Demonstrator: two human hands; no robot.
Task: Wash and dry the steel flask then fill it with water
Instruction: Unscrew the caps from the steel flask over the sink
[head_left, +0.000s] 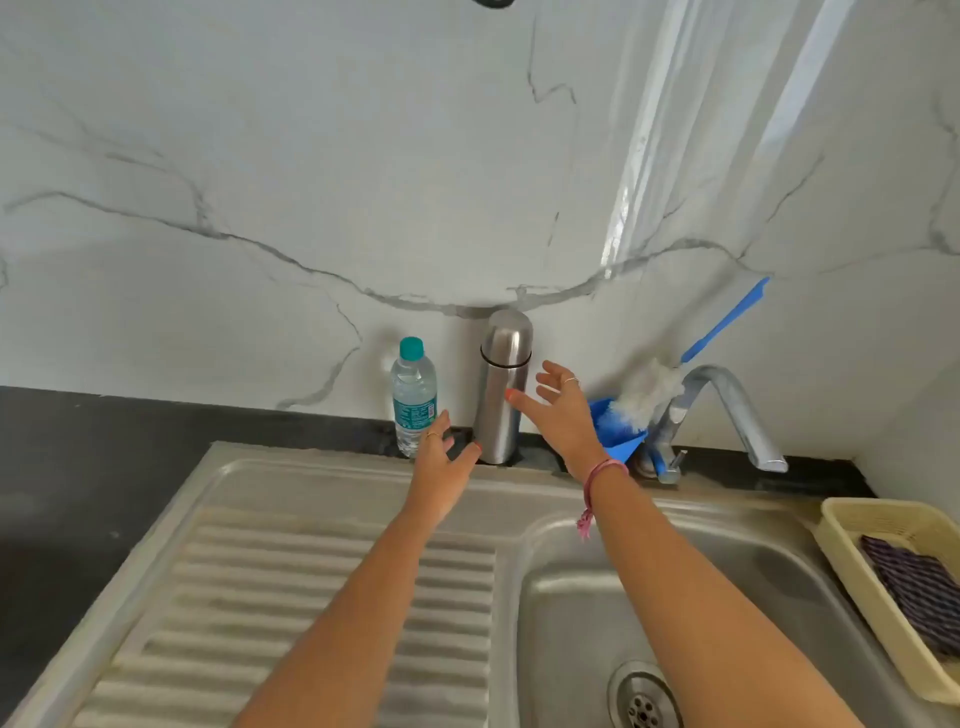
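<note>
A steel flask (503, 387) stands upright, cap on, at the back of a dark worktop (93, 441) against a marble-patterned wall (311, 156), just behind the rim of a stainless sink (571, 597). Two bare arms reach toward it from below. The left hand (444, 460) hovers low near the flask's base, fingers spread and relaxed, its grip released and holding nothing. The right hand (558, 410) is raised beside the flask's upper body, fingers splayed, grip likewise released; its thumb tip lies over the flask's side (whether it actually touches cannot be told). A pink thread band (597, 480) circles the right wrist.

Just left of the flask stands a clear water bottle (414, 397) with a teal cap. To the right, a blue dustpan (621, 428) and a white-bristled brush (647, 389) with a blue handle lean by the steel tap (727, 410). A cream basket (841, 551) holding a dark purple scrubber (919, 592) sits at the sink's right edge, and the ribbed drainboard (311, 597) lies at left.
</note>
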